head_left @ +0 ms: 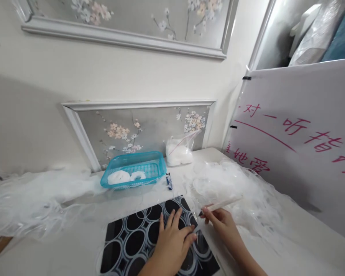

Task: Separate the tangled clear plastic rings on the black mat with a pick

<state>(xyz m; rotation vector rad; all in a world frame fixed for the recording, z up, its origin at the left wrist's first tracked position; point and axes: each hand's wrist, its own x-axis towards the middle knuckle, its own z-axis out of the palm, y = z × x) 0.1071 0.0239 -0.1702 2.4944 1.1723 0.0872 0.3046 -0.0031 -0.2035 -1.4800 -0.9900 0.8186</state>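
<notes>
While my left hand (pixel 171 239) lay spread on black rectangular sheet (pixel 135 241) with pale rings, six o'clock, right hand (pixel 222 223) pinched slim white pen-like tool (pixel 224 202), dark tip near sheet's two-o'clock edge. Seemingly steadying step; next move called for steady pinch.

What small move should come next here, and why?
Probably ease the pen-like tool slightly toward the patterned sheet: the right hand holds it with its dark tip by the sheet's edge, while the left hand lies spread on top.
</notes>
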